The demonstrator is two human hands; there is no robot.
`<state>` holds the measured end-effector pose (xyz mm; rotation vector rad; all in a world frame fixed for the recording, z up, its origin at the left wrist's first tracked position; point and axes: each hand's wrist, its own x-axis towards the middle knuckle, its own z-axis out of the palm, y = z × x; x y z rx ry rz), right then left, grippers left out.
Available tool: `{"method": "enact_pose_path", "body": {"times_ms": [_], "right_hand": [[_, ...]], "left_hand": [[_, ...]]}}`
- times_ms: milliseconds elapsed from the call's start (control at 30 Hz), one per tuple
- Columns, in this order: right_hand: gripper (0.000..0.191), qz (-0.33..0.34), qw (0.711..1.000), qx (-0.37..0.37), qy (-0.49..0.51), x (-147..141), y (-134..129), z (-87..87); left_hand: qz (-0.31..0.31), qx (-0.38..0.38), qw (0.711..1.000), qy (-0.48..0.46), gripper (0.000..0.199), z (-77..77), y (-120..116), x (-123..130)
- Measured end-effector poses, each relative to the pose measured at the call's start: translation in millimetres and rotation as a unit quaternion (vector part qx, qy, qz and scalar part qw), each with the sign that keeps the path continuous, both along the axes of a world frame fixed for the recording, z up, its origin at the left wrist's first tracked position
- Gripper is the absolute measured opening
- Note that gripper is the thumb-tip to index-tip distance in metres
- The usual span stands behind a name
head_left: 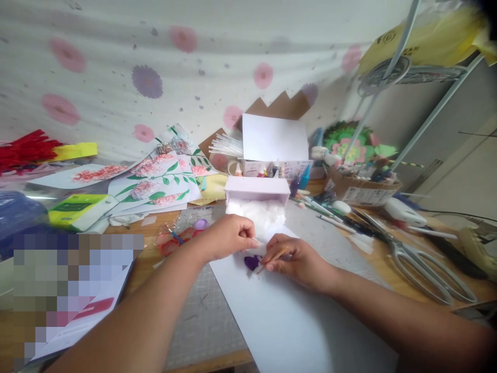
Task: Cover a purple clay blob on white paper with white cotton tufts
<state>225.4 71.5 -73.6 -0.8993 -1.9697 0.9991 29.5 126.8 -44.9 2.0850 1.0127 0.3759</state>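
A white sheet of paper (279,321) lies under both of my hands, with a small dark purple patch (252,262) on it. Whether that patch is paint or a separate piece, I cannot tell. My right hand (297,261) pinches a slim wooden-handled brush (280,254), its blurred tip down at the purple patch. Just left of it, my left hand (229,238) is closed with thumb and fingertips together, and anything between them is too small to make out. Behind the hands, fluffy white cotton (264,211) fills an open white box (256,185).
Large scissors (427,269) and several brushes (322,207) lie to the right, before a cardboard box (365,192) of supplies. Flower paintings (155,181) spread at the back left. A partly blurred-out tablet or phone (89,311) is at the near left. A grey cutting mat (202,321) lies beneath the paper.
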Motion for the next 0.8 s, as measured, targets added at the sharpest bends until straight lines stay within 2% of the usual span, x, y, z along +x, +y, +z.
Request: {"method": "enact_pose_path", "body": {"times_ms": [167,233,333,533,700,800], "right_hand": [[0.011,0.003,1.0,-0.007,-0.01,2.5,-2.2,-1.8],[0.011,0.007,1.0,-0.006,-0.01,2.5,-2.4,-1.9],[0.013,0.012,1.0,-0.004,-0.007,2.0,-2.3,-1.2],[0.01,0.018,1.0,-0.014,-0.002,1.4,-1.9,-2.3],[0.012,0.027,0.999,-0.028,0.011,1.7,-1.8,-3.1],[0.015,0.028,0.999,-0.041,0.015,2.3,-1.8,-2.6]], "left_hand": [[-0.085,-0.064,0.994,0.039,0.011,0.6,-4.6,-0.6],[-0.097,-0.099,0.988,0.062,0.012,1.5,-6.0,-1.0],[-0.079,-0.117,0.988,0.07,0.014,3.2,-7.1,-1.2],[-0.06,-0.12,0.991,-0.013,0.015,7.6,-5.1,-4.8],[-0.066,-0.189,0.977,-0.073,0.017,9.2,-2.6,-8.4],[-0.061,-0.216,0.972,-0.064,0.018,5.3,-0.3,-8.6]]}}
